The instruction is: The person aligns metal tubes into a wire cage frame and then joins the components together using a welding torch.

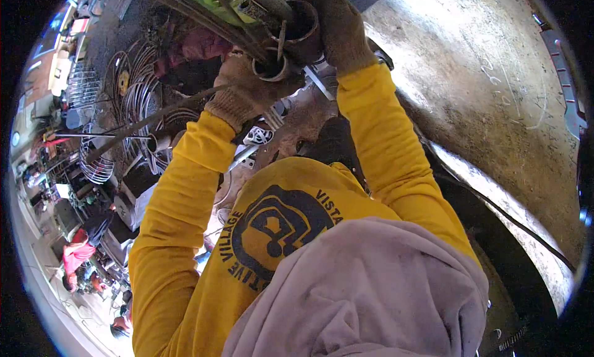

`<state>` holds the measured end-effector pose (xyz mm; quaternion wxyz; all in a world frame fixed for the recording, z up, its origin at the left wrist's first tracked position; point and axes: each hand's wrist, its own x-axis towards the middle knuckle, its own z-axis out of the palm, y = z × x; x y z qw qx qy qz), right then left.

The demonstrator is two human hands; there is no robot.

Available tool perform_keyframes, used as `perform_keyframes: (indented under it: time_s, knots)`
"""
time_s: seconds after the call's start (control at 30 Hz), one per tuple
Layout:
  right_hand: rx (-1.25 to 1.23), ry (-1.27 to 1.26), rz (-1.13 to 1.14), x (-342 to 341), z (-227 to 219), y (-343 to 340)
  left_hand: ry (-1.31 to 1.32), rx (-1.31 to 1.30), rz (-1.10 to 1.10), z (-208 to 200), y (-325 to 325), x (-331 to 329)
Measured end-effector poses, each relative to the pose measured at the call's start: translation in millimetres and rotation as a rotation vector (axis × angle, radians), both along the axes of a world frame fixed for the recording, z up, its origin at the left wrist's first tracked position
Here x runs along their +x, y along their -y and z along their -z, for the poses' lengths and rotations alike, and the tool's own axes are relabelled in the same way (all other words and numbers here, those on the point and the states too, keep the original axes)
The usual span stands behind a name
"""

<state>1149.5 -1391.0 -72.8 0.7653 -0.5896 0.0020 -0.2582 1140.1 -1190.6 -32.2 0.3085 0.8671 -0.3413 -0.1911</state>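
My left hand (241,90), in a brown knit work glove, is wrapped round the lower side of a short metal pipe (272,77) whose open mouth faces up. A thin rod stands in that mouth. Just beyond it is a wider, dark metal pipe (307,49). My right hand (348,40), gloved the same way, lies against the wide pipe's right side, its fingers hidden from sight. Long rusty rods (192,15) slant in from the upper left toward the pipes. Beneath the hands, a pale flat metal bar (320,83) juts out.
To the right stretches a worn metal tabletop (470,78) with chalk marks. Coiled metal rods (139,91) are heaped at the left. A bright green container (216,7) sits behind the rods. A person in red (77,252) is far off at lower left. A black cable (507,215) runs along the right.
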Motion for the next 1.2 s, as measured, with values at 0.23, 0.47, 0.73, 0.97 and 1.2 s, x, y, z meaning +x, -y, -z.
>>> perform_keyframes:
  time_s: [0.23,0.47,0.73,0.97,1.2]
  knots:
    - [0.193,-0.248,-0.151,6,-32,-2,-0.15,-0.263,-0.16,-7,4,-6]
    - [0.167,-0.028,-0.052,9,-17,-3,0.182,-0.027,-0.018,-9,4,-8]
    - [-0.423,0.016,0.244,10,-14,4,0.009,-0.037,-0.1,-8,5,-7]
    - [0.423,-0.079,-0.366,12,-8,0,-0.211,-0.165,-0.244,12,5,-8]
    - [0.768,0.03,-0.622,24,-2,1,-0.02,0.052,-0.098,-22,9,-5]
